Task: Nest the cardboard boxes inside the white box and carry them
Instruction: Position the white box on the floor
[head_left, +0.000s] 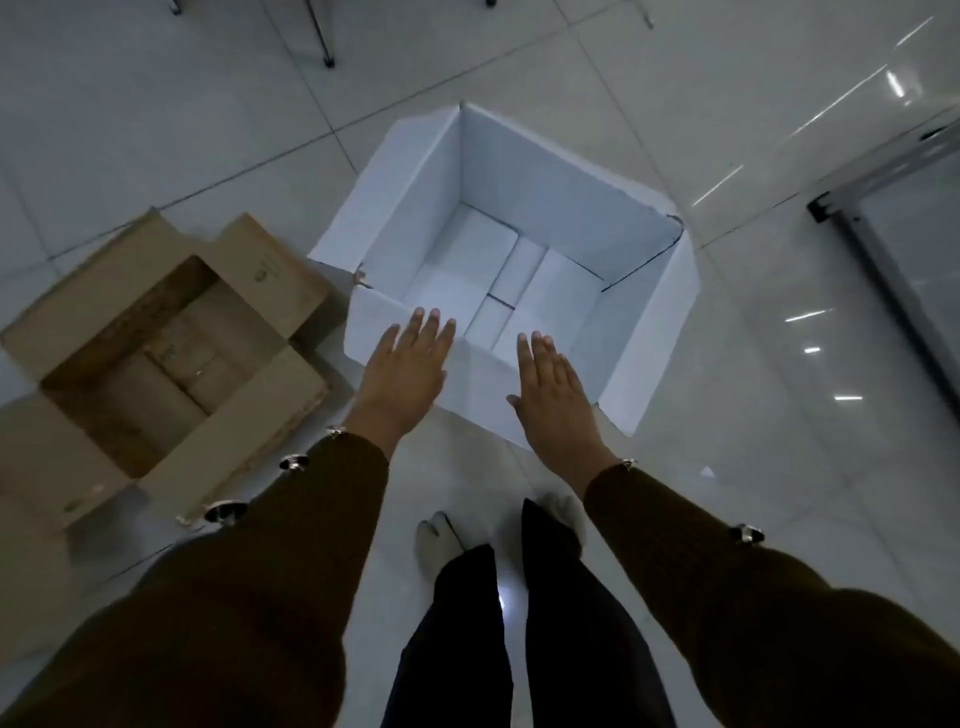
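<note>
A large white box (550, 171) stands open on the tiled floor ahead of me, its flaps spread outward and its inside bare. To its left sits a brown cardboard box (171, 358), also open, with its flaps folded out. My left hand (408, 366) is stretched flat over the white box's near flap, fingers together and holding nothing. My right hand (553, 395) hovers flat over the same near flap, a little to the right, also holding nothing. Whether the palms touch the flap cannot be told.
My feet (441, 540) stand just behind the white box. A glass door with a metal frame (878, 249) is on the right. Dark chair or table legs (322, 36) stand at the far top left. Glossy floor tiles surround both boxes.
</note>
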